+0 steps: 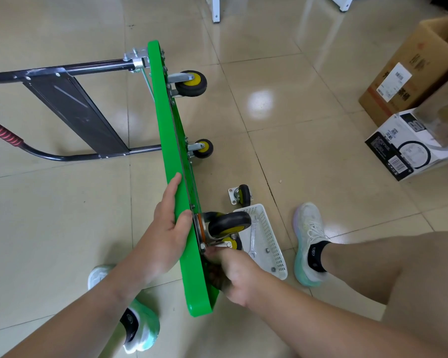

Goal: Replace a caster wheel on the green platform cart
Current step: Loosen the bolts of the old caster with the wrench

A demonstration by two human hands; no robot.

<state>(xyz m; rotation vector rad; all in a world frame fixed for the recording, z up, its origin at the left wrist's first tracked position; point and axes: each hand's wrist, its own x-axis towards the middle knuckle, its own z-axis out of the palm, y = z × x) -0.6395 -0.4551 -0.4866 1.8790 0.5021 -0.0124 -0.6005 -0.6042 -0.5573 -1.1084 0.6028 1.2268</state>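
The green platform cart (170, 140) stands on its long edge on the tiled floor, underside facing right. My left hand (167, 223) grips its upper edge, thumb over the rim. A black caster with a yellow hub (229, 223) sits against the underside near me on its metal plate. My right hand (230, 270) is at the lower corner of that plate, fingertips pinching something small there; what it is stays hidden. Two more casters (190, 83) (203, 148) are mounted farther along. A loose caster (241, 196) lies on the floor.
A white plastic basket (272, 244) beside the cart holds a wrench (252, 236) and small nuts. The black folded handle (70, 109) with a red grip lies to the left. Cardboard boxes (414, 73) stand at right. My feet flank the cart.
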